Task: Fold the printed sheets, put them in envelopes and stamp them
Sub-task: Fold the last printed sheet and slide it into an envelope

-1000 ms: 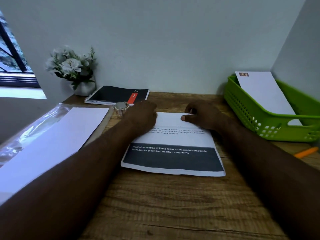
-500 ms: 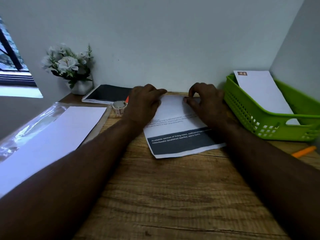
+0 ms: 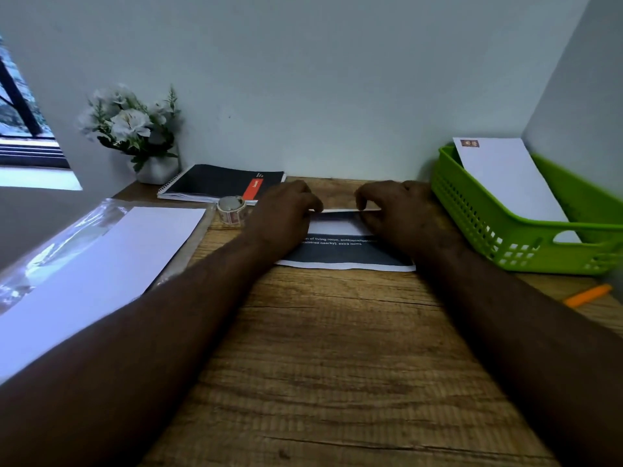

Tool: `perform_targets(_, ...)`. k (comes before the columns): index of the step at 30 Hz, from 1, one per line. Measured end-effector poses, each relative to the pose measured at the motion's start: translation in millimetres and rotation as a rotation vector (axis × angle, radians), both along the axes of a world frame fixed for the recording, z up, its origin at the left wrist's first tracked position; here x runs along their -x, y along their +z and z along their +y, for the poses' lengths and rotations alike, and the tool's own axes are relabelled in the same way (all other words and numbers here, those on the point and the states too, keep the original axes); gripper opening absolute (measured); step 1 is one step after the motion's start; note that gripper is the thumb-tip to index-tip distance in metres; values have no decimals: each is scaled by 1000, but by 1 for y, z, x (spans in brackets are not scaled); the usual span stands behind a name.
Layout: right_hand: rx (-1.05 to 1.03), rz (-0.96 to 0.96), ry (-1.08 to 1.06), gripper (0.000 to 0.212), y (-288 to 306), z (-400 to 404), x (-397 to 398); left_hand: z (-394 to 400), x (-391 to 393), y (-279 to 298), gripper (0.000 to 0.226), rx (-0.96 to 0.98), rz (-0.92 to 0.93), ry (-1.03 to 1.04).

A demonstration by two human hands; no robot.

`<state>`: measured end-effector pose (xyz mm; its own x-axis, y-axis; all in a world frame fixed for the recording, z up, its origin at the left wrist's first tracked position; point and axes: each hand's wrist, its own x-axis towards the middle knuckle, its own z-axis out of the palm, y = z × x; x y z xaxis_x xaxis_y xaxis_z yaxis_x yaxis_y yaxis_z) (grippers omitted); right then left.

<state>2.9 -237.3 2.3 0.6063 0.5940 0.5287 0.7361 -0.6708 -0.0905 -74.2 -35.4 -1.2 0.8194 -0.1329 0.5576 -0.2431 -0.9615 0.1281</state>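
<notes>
Left hand [image 3: 281, 217] and right hand [image 3: 401, 214] pinch far edge of printed sheet [image 3: 347, 254], grip clamped, on table [image 3: 337, 365].

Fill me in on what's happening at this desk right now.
A person is folding a printed sheet on a wooden desk. The left hand and right hand each pinch the sheet's far edge, lifted off the desk and curling toward the person. It is not yet in an envelope. A stamped envelope sits in the green basket on the right. A roll of stamps lies beside the left hand, and blank envelopes lie at left.
</notes>
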Motion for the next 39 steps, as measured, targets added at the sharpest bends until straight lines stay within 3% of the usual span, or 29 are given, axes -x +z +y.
perform_targets(5, 151, 288, 107, 19, -8, 10, -7, -7, 0, -5, 31, 76, 341, 88)
perform_targets(10, 116, 283, 92, 20, -8, 21, -7, -18, -11, -8, 40, -58, 393, 187)
perform_targets(18, 459, 255, -110, 45, -6, 46, 3, -23, -12, -12, 47, -202, 469, 276)
perform_targets(22, 453, 259, -146, 49, -8, 49, 11, -26, -9, -9, 47, -197, 496, 302)
perform_targets(31, 404, 161, -184, 42, -11, 50, 8, -30, -9, -9, 46, -142, 526, 374)
perform_targets(39, 468, 55, -390, 24, -4, 5, -6, -28, -12, -11, 51, -152, 538, 374)
